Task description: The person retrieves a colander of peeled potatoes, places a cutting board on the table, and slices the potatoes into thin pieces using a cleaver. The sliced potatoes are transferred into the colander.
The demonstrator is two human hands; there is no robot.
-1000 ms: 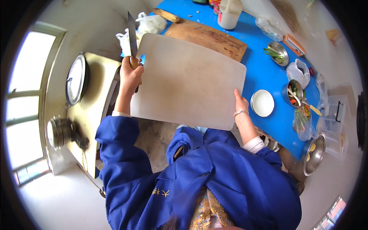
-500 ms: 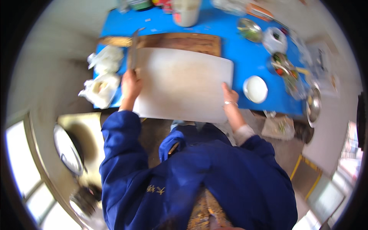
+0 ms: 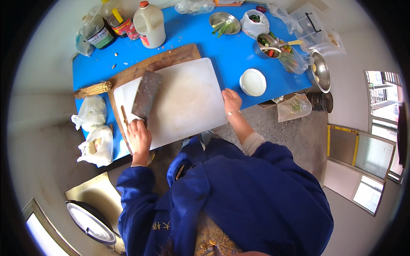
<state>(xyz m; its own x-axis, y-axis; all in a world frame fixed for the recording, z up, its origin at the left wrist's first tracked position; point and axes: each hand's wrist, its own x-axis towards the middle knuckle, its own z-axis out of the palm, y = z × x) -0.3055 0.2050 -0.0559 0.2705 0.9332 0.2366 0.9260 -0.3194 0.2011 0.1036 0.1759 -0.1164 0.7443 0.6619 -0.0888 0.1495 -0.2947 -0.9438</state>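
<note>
A large white cutting board (image 3: 188,91) lies over a brown wooden board (image 3: 171,56) at the front of the blue table. A dark, speckled cleaver (image 3: 147,94) shows its broad face over the left part of the white board. My left hand (image 3: 139,137) is closed at the cleaver's near end, beside the board's front left edge; the handle is mostly hidden by the fingers. At the board's right edge, my right hand (image 3: 232,101) is closed on the rim. Just beyond that hand stands a white bowl (image 3: 253,82).
White plastic bags (image 3: 97,145) and a bundle of sticks (image 3: 93,89) lie at left. Bottles and a white jug (image 3: 149,25) stand behind. At right are metal bowls (image 3: 224,23), bagged vegetables and a colander (image 3: 320,70). A lidded pan (image 3: 90,222) is at lower left.
The view has turned and sharpened. The cleaver, seen nearly edge-on before, now shows its broad side over the board. Both hands remain at the board's sides.
</note>
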